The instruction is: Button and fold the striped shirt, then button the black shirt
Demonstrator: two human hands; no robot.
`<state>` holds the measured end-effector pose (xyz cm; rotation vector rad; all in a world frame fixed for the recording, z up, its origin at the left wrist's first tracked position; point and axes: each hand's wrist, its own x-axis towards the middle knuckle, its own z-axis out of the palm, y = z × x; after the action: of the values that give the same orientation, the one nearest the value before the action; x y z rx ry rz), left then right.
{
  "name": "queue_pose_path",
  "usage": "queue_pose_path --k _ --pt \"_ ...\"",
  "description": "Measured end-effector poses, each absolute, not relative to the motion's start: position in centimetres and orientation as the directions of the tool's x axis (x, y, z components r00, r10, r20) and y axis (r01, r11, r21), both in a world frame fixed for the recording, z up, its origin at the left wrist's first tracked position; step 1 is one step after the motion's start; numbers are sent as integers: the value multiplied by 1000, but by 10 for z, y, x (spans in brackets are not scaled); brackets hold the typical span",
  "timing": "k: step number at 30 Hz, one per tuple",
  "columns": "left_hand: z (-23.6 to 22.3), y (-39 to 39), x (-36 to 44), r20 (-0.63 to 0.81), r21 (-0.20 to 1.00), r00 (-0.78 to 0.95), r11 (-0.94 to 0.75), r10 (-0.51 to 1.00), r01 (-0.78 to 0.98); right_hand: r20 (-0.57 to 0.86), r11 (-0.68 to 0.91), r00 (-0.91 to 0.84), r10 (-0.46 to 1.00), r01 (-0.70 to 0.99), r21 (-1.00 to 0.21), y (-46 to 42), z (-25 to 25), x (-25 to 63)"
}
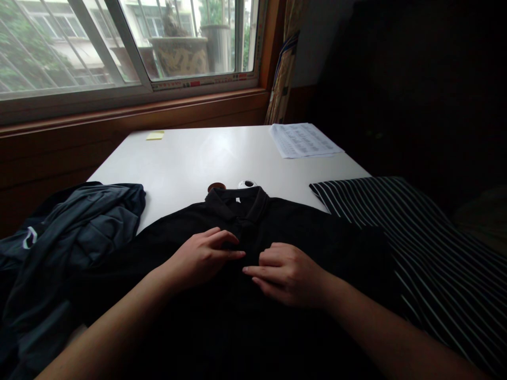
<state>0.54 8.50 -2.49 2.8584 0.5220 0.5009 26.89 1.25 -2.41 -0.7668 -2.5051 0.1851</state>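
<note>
A black collared shirt (186, 311) lies spread front up, its collar (259, 203) toward the window and a small white label inside the neck. My left hand (202, 256) is at the front opening below the collar, thumb and forefinger bent toward each other on the cloth. Just right of it, my right hand (289, 274) has its fingers curled and its forefinger and thumb closed at the same strip. Any button there is lost in the dark fabric.
A white table (190, 153) carries papers (304, 140), a yellow note pad (155, 135), a brown round object (216, 187) and a white round one (242, 184). Dark grey-blue clothing (91, 227) is heaped left; striped black cloth (396, 206) lies right. A window (119, 47) stands beyond.
</note>
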Motion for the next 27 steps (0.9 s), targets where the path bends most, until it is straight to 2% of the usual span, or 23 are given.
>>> queue_pose_path --k 8,14,21,27 --pt "-28 85 5 300 286 865 -903 401 320 409 814 -704 581 491 -310 13 -27 270" --pt "-27 85 5 284 308 869 -897 406 318 362 775 -695 621 478 -413 14 -25 270" --pt "-28 84 4 266 299 870 -894 414 334 216 652 -692 689 462 -602 17 -15 271" --pt "-28 84 6 278 281 867 -898 414 339 158 607 -701 695 456 -651 19 -13 273"
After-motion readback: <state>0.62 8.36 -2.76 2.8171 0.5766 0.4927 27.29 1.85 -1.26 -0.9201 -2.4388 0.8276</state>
